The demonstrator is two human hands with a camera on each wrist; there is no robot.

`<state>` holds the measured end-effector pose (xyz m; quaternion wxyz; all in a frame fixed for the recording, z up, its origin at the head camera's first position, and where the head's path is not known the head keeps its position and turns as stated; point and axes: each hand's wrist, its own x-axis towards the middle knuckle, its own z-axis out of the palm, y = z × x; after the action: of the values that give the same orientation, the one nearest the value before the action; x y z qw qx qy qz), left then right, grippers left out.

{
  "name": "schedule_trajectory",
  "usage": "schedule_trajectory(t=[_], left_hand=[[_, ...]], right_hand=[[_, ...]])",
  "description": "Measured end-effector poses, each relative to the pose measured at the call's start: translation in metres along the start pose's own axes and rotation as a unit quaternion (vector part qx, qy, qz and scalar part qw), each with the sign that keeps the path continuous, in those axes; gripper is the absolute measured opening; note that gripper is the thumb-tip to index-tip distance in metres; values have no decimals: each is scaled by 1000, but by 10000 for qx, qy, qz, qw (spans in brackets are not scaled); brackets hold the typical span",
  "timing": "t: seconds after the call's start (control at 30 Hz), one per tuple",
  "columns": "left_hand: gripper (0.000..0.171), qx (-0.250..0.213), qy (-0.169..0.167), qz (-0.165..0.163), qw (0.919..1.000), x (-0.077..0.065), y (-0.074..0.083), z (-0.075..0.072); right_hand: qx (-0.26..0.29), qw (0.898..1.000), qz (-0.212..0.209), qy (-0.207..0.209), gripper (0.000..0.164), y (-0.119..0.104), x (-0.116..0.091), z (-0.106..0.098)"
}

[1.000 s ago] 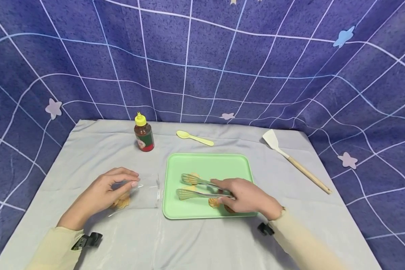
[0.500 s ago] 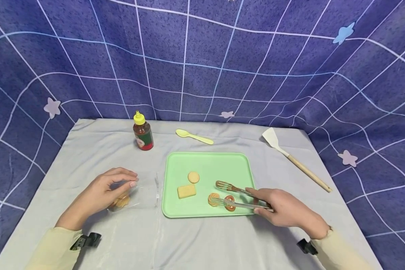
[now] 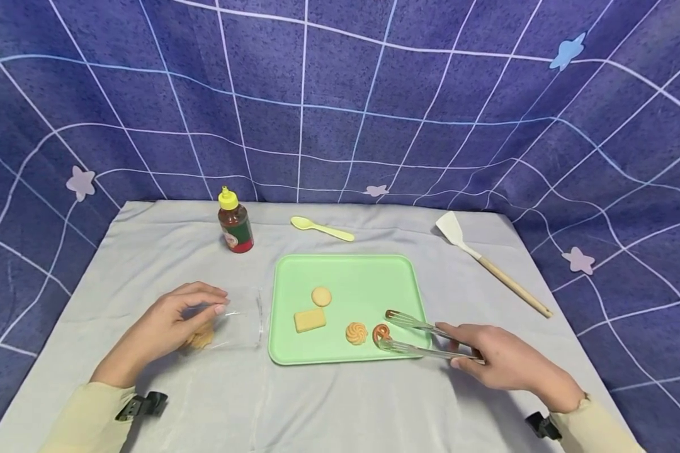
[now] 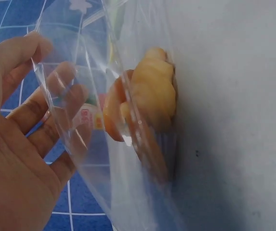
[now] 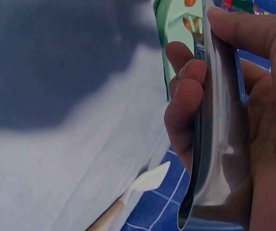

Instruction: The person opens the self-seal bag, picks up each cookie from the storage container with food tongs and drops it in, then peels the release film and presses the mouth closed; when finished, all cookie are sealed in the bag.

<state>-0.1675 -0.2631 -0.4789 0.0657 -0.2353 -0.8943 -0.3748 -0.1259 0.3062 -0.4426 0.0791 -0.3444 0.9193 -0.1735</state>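
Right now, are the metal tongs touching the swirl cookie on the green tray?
Apart. The head view shows a strip of bare green tray between the swirl cookie and the nearest tip of the metal tongs.

The tongs (image 3: 416,349) partly hide the pretzel (image 3: 380,327); the label (image 3: 240,233) on the bottle (image 3: 232,218) is illegibly small.

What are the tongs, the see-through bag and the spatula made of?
Tongs: probably shiny metal, since bright reflections run along them.
Bag: likely thin, glossy plastic, being see-through and creased.
Spatula: tan, matte handle suggests wood; smooth white head could be silicone or plastic.
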Motion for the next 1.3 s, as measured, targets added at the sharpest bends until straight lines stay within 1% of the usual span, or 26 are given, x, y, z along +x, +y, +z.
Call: schedule_trajectory(t=[0.2,0.33,0.5,0.73,0.8,1.0,1.23,1.3], left_hand=[[15,-60,21,26,10000,0,0,0],[16,-118,5,-50,9999,-2,1,1],[16,-249,-83,-141,9996,-3,1,1],[17,-125,-23,-116,9999,-1,2,0],[17,-122,-35,-145,9998,0,2,-1],[17,-161,-46,-143,9998,0,3,0],[16,-143,-57,-112,9998,0,2,0],[17,-196,-37,-41,9998,1,1,0]], right_hand=[[-200,9996,93,179,57,7,0,-6],[-332,9989,174,280,57,10,1,-7],[-258,9992,98,295,57,12,1,-5],[-171,9990,-131,381,55,13,10,-1],[-203,9988,-115,436,56,14,11,-1],[-332,9975,133,603,57,18,8,-1],[-287,9982,86,521,56,17,10,1],[-303,9980,89,541,56,17,11,2]])
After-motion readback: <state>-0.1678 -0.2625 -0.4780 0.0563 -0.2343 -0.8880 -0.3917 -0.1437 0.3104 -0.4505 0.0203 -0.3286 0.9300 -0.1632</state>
